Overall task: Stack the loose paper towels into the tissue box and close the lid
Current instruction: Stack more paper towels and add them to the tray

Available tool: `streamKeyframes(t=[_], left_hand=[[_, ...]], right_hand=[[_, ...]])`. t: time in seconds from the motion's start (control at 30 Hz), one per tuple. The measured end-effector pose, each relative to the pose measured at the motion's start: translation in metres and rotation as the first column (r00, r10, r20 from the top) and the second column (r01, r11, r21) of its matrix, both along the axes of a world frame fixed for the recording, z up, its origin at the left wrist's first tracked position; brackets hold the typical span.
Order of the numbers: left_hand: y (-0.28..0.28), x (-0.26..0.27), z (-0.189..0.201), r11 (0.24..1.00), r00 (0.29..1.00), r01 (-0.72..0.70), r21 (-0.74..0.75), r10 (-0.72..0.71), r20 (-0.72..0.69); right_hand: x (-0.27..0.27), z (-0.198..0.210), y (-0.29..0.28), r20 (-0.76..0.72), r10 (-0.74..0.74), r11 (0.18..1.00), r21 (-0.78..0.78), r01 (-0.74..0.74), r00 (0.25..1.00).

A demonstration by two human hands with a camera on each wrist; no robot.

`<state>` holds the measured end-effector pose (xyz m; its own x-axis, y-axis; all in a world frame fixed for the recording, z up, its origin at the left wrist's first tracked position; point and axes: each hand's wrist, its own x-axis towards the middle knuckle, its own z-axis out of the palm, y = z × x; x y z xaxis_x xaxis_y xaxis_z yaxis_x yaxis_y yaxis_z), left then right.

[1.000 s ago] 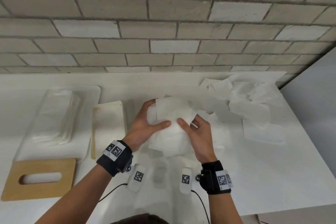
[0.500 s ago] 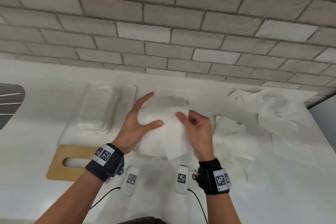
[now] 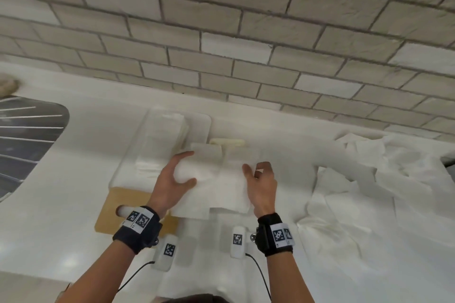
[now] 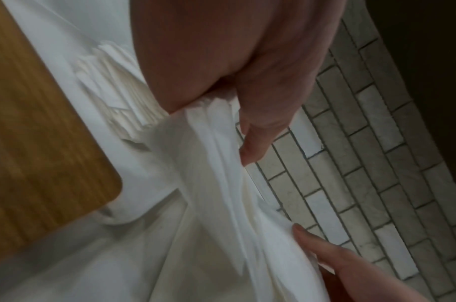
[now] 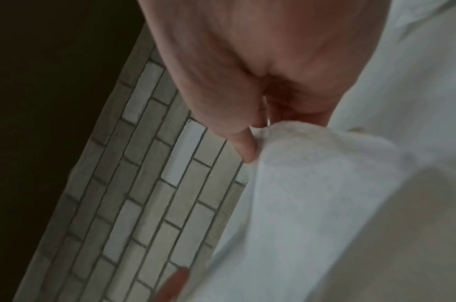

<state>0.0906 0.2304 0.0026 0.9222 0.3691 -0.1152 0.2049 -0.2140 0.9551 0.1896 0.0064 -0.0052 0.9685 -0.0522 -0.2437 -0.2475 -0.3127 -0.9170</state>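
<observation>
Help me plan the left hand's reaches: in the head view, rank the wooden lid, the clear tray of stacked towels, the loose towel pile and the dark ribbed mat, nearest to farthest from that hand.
From the left hand:
1. Wooden lid, just below-left, under the wrist.
2. Clear tray, up-left; close to the lid's rank.
3. Dark ribbed mat, far left.
4. Loose towel pile, far right.

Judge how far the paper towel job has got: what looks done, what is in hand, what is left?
Done: some towels already lie stacked in the clear box. In hand: the left hand and right hand hold a bundle of towels between them, beside the box. Left: a loose pile waits on the right, and the wooden lid lies off the box.
</observation>
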Motion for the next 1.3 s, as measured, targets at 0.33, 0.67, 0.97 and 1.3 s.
streamKeyframes(t=[0.33, 0.67, 0.97, 1.3], left_hand=[[0.027, -0.009, 0.019, 0.997, 0.995, 0.02, 0.075, -0.027, 0.096], [0.036, -0.019, 0.052, 0.998, 0.987, -0.049, -0.03, 0.053, 0.152], [-0.003, -0.002, 0.039, 0.994, 0.985, -0.06, -0.088, 0.074, 0.155], [0.022, -0.006, 0.018, 0.965, 0.961, -0.262, -0.006, 0.261, 0.095]], right_hand=[[0.015, 0.029, 0.008, 0.158, 0.181, 0.978, 0.072, -0.194, 0.971], [0.0, 0.021, 0.028, 0.236, 0.336, 0.848, -0.498, -0.183, 0.912], [-0.008, 0.036, 0.04, 0.088, 0.217, 0.965, 0.132, -0.227, 0.972], [0.006, -0.001, 0.014, -0.052, 0.266, 0.936, -0.223, -0.271, 0.963]])
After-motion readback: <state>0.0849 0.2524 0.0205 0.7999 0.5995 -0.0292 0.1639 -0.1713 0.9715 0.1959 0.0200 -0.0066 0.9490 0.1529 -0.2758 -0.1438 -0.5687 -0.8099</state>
